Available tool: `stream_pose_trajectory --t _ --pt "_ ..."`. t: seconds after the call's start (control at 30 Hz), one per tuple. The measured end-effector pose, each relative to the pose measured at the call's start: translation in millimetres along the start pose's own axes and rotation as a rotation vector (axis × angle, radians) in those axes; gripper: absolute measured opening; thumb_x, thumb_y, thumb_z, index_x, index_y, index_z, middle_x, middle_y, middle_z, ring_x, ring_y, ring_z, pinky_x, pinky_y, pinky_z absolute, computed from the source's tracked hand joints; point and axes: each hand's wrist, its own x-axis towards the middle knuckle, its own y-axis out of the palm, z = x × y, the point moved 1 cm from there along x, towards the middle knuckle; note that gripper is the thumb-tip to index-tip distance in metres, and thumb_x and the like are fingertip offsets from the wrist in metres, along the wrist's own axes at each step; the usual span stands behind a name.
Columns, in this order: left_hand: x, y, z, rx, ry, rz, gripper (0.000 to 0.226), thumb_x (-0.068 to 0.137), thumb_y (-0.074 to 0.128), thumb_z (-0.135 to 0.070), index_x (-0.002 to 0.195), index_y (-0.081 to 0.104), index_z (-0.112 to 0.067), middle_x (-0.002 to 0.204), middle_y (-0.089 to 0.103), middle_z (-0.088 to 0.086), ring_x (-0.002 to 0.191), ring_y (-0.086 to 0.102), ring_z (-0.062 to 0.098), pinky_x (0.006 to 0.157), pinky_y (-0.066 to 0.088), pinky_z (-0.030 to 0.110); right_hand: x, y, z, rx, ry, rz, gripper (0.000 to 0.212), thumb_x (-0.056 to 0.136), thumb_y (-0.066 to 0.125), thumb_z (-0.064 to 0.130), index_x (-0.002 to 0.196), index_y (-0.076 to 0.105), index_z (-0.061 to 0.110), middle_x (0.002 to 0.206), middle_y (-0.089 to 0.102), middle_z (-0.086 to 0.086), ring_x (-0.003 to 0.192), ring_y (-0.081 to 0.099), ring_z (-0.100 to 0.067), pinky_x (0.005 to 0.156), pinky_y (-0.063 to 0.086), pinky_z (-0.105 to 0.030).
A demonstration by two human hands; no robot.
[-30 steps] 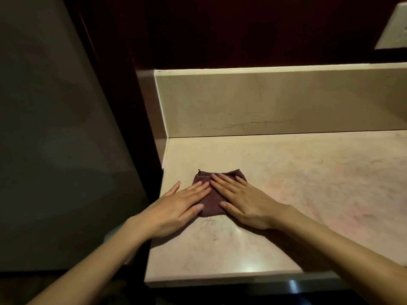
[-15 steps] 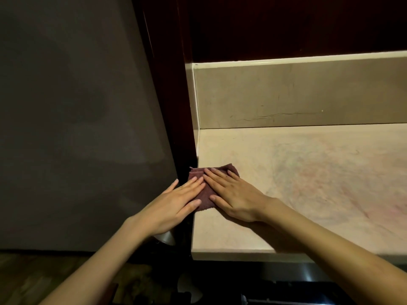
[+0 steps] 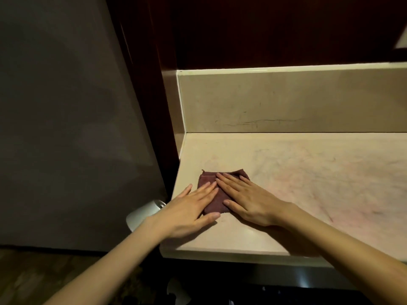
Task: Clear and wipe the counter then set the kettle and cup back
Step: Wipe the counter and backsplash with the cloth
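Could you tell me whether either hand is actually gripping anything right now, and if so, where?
Nothing is gripped. The left hand and right hand lie flat, palms down, pressing the folded cloth against the counter.

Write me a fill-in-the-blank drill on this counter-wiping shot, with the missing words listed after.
1. Both hands press flat on a dark ____ cloth.
2. The cloth lies near the counter's ____ end.
3. The left hand and the right hand have fingers that are ____, not curled.
4. No kettle or ____ stands on the counter.

Missing words: purple; left; outstretched; cup
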Motion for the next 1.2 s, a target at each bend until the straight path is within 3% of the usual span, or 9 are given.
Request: stream_pose_trajectory --t 0.1,0.3,0.47,0.67,0.97,1.07,1.2 --pt "24 1 -28 -0.024 0.04 0.004 0.069 0.097 0.023 -0.057 0.152 -0.005 -0.026 0.155 -0.012 -0.015 0.141 -0.013 -0.004 0.118 -0.01 0.028 -32 -5 -26 0.002 0.03 0.002 0.075 0.083 -0.004 0.065 0.149 -0.011 0.03 0.156 -0.016 0.015 0.141 -0.018 0.004 0.114 -0.013 -0.02" --pt "72 2 -87 -0.026 0.152 0.026 0.075 0.095 0.028 -0.06 0.152 -0.003 -0.023 0.159 -0.008 -0.008 0.144 -0.01 0.0 0.117 -0.01 0.029 -94 -11 -75 -0.029 0.129 0.012 0.068 0.083 -0.005 0.066 0.143 -0.017 0.037 0.153 -0.022 0.021 0.135 -0.025 0.013 0.109 -0.018 -0.012" --pt "109 4 -136 -0.006 0.238 0.043 0.08 0.094 0.028 -0.063 0.153 -0.003 -0.019 0.16 -0.008 -0.005 0.146 -0.008 0.004 0.118 -0.009 0.034 -148 -16 -108 -0.025 0.232 0.014 0.077 0.073 -0.018 0.077 0.141 -0.02 0.041 0.151 -0.023 0.023 0.134 -0.025 0.015 0.106 -0.02 -0.008" --pt "135 8 -177 -0.011 0.33 0.051 0.086 0.091 0.033 -0.068 0.153 0.0 -0.018 0.16 -0.007 -0.005 0.146 -0.006 0.005 0.119 -0.008 0.039 -196 -20 -126 -0.029 0.346 0.023 0.077 0.07 -0.021 0.078 0.138 -0.022 0.043 0.147 -0.026 0.026 0.133 -0.026 0.016 0.104 -0.022 -0.006" --pt "119 7 -154 -0.005 0.333 0.067 0.068 0.097 0.02 -0.058 0.152 0.0 -0.024 0.159 -0.005 -0.009 0.145 -0.006 0.002 0.119 -0.009 0.037 -182 -11 -98 -0.009 0.371 -0.008 0.074 0.078 -0.01 0.074 0.142 -0.016 0.037 0.15 -0.023 0.021 0.133 -0.027 0.014 0.105 -0.022 -0.009" --pt "97 7 -129 -0.026 0.313 0.061 0.067 0.096 0.02 -0.058 0.152 0.001 -0.027 0.159 -0.005 -0.011 0.145 -0.006 0.0 0.119 -0.011 0.035 -161 -8 -76 -0.004 0.322 -0.013 0.076 0.077 -0.013 0.074 0.143 -0.016 0.035 0.151 -0.023 0.02 0.135 -0.027 0.011 0.109 -0.02 -0.013" --pt "58 8 -86 -0.049 0.244 0.039 0.061 0.098 0.02 -0.053 0.152 0.003 -0.029 0.158 -0.004 -0.015 0.143 -0.006 -0.004 0.118 -0.011 0.033 -122 -2 -39 0.022 0.237 -0.011 0.072 0.085 -0.001 0.064 0.148 -0.011 0.031 0.155 -0.02 0.015 0.14 -0.022 0.005 0.115 -0.014 -0.02"
